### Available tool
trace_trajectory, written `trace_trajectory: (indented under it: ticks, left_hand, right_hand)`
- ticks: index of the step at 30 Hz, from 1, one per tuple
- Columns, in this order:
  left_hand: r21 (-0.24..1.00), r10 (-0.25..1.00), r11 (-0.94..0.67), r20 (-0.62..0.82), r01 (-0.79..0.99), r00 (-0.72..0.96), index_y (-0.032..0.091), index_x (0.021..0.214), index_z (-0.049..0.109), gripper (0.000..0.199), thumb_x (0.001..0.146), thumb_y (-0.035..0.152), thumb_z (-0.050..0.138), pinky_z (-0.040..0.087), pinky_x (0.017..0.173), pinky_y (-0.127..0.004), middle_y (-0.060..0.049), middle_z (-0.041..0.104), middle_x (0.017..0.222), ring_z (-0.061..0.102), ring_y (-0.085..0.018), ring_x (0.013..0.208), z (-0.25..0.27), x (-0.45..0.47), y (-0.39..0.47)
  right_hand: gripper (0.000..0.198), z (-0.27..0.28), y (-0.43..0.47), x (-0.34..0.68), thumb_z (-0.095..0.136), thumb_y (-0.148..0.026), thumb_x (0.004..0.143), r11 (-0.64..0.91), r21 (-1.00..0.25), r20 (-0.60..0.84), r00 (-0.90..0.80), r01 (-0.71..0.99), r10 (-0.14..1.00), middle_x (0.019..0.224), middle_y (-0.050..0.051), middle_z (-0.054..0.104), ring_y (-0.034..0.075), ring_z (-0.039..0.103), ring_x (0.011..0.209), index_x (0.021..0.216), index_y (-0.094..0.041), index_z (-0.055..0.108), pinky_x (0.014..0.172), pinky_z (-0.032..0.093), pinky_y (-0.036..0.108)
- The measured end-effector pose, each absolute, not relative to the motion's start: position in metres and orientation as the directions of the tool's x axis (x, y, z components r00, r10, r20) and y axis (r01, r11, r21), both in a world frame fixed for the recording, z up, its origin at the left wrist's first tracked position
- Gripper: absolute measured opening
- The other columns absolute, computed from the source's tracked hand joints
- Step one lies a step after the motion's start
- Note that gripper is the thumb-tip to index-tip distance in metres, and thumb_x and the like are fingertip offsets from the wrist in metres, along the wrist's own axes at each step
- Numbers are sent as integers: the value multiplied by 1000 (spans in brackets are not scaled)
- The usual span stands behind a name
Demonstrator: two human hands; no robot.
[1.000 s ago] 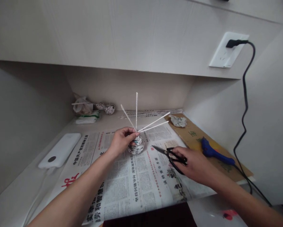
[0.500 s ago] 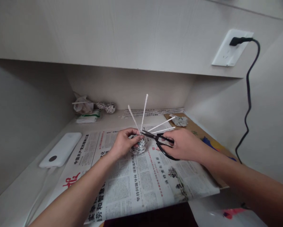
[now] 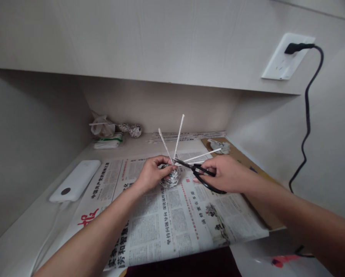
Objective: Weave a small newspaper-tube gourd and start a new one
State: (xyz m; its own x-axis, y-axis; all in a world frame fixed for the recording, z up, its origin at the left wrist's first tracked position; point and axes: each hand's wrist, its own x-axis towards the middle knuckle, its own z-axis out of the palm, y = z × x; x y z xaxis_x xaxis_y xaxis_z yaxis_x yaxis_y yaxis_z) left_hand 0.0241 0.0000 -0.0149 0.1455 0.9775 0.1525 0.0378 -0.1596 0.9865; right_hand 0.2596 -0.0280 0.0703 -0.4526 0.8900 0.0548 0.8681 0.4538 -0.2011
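My left hand point(image 3: 156, 170) grips a small round woven paper piece point(image 3: 171, 180), thumb and fingers closed at its top. Several white rolled-paper sticks point(image 3: 179, 134) fan out from that top, some upward and some to the right. In my right hand point(image 3: 224, 172) is a pair of black-handled scissors point(image 3: 208, 181). Their blades point left and lie close together at the base of the sticks, beside my left fingertips. Whether the blades have a stick between them I cannot tell. Both hands are over the spread newspaper point(image 3: 149, 231).
At the back lies a bundle of thin paper sticks point(image 3: 186, 136), with a woven paper object point(image 3: 133, 130) left of it. A white power bank point(image 3: 75, 181) sits at left. Crumpled paper point(image 3: 219, 146) rests on cardboard point(image 3: 241, 158) at right. A black cord point(image 3: 307, 111) hangs from the wall socket point(image 3: 287, 57).
The scissor blades have closed further at the base of the sticks, and my right hand has shifted slightly right. The right-hand sticks have swung lower. My left hand keeps its grip.
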Motion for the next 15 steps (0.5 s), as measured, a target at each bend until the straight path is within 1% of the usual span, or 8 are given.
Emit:
trace_trajectory:
  ticks: [2, 6, 9, 12, 15]
  left_hand:
    - [984, 975, -173, 166, 36, 151, 14, 75, 65, 25, 67, 36, 76, 45, 46, -19, -2, 64, 74, 52, -7, 49, -16, 24, 1]
    - [985, 973, -174, 170, 13, 157, 14, 77, 67, 24, 66, 33, 76, 48, 48, -20, -6, 67, 89, 56, -9, 55, -16, 24, 1]
    - [987, 978, -160, 155, 26, 143, 14, 75, 67, 23, 65, 32, 77, 48, 48, -20, -6, 68, 86, 55, -9, 53, -14, 23, 1]
    - [988, 979, -153, 149, 16, 140, 15, 73, 67, 21, 64, 31, 77, 49, 50, -21, -5, 68, 86, 56, -9, 55, -12, 23, 1]
    - [990, 976, -140, 138, -4, 168, 14, 73, 67, 19, 65, 29, 76, 49, 50, -21, -5, 67, 89, 56, -9, 56, -12, 23, 1]
  right_hand:
    - [41, 72, -30, 257, 52, -54, 84, 476, -140, 93, -467, 868, 879, 47, -3, 45, 10, 35, 44, 60, -21, 57, 43, 21, 27]
    - [38, 75, -31, 251, 54, -48, 82, 523, -23, 139, -515, 852, 846, 48, -2, 47, 10, 34, 44, 56, -20, 54, 44, 20, 28]
    - [35, 78, -30, 248, 58, -47, 79, 548, 51, 153, -549, 835, 822, 50, -1, 47, 10, 33, 44, 57, -19, 56, 45, 19, 28]
    - [31, 83, -29, 246, 61, -47, 76, 544, 117, 146, -556, 831, 818, 52, 0, 49, 10, 34, 45, 61, -19, 59, 46, 18, 27]
    - [28, 89, -29, 243, 62, -46, 76, 531, 186, 86, -551, 827, 830, 54, 1, 52, 11, 37, 46, 65, -20, 60, 46, 17, 28]
